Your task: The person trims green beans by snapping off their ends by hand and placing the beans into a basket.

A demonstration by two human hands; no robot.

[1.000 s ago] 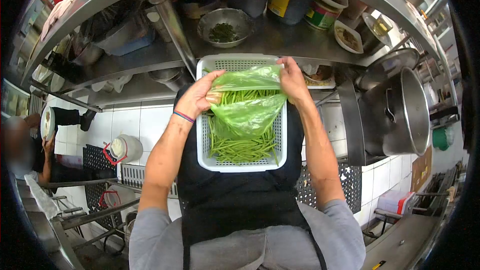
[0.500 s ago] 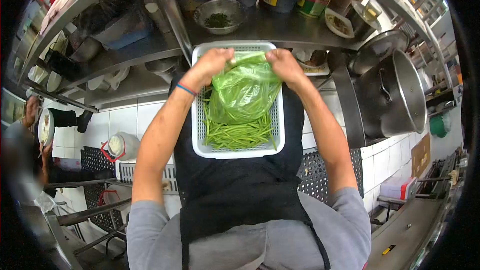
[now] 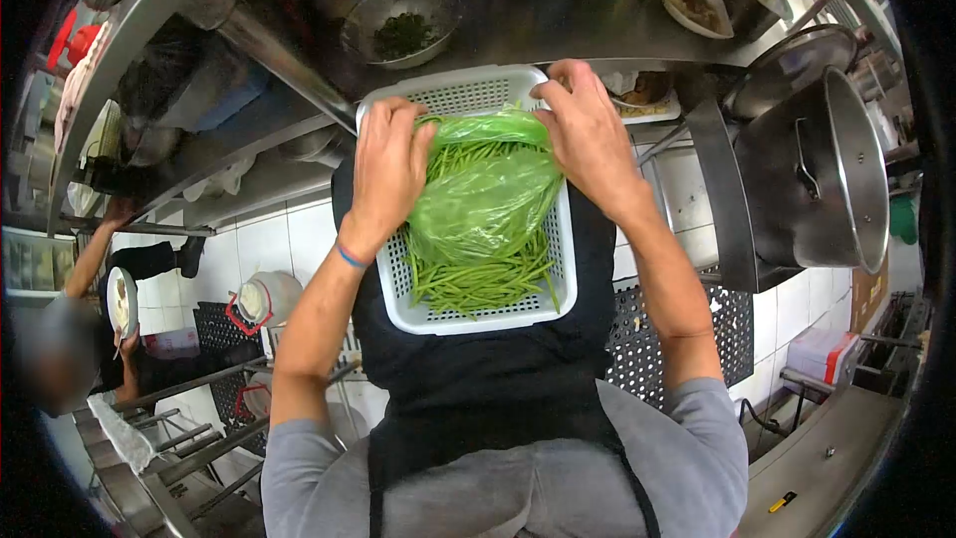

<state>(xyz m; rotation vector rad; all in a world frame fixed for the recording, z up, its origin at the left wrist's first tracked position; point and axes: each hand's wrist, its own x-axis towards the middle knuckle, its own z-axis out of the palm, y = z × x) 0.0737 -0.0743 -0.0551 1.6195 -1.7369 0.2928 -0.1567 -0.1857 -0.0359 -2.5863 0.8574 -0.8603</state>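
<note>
A white perforated plastic basket point(image 3: 472, 98) rests over my lap, holding many long green beans point(image 3: 483, 284). On top of the beans lies a translucent green plastic bag point(image 3: 483, 201), its upper edge stretched between my hands. My left hand point(image 3: 390, 164) has its fingers curled at the bag's upper left corner, inside the basket's left side. At the upper right corner, my right hand point(image 3: 590, 134) has thumb and forefinger closed on the bag's edge, near the basket rim. Some beans show through the bag and above it.
A steel shelf point(image 3: 558, 35) ahead carries a bowl of chopped greens point(image 3: 403, 30) and several containers. On the right stands a large steel pot point(image 3: 797, 174). At the left another person holds a white plate point(image 3: 121, 301). A white bucket point(image 3: 267, 297) stands on the tiled floor.
The bag, gathered up between my hands before, now lies lower and more spread over the beans. My hands have moved apart slightly. The other person at the left has raised an arm.
</note>
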